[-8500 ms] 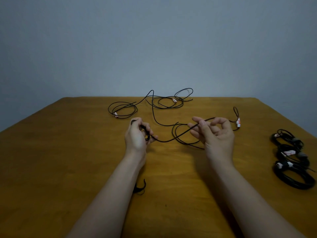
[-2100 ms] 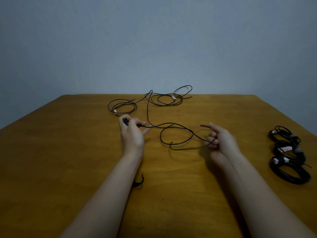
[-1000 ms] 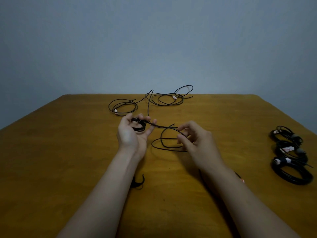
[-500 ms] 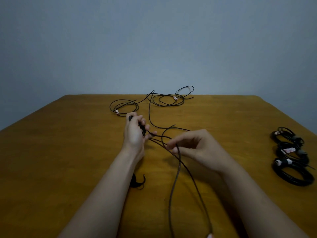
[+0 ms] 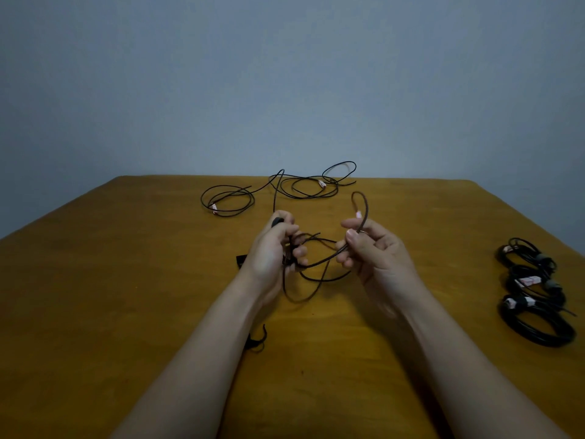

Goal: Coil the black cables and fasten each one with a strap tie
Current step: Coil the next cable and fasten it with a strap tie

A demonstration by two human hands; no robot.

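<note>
Above the middle of the wooden table I hold one thin black cable between both hands. My left hand is closed on gathered loops and on a dark plug at its top. My right hand pinches the cable, and a loop with a pale connector arcs above its fingers. Slack loops hang between and below the hands. A black strap tie lies beside my left forearm. Another dark strap end shows left of my left hand.
Loose black cables lie tangled at the table's far edge, with a rough coil at their left. Three coiled, tied cables sit in a row near the right edge. A grey wall stands behind.
My right hand has lifted up and to the right, bringing the cable's trailing end up off the near table into a loop above its fingers. My left hand keeps hold of the gathered loops.
</note>
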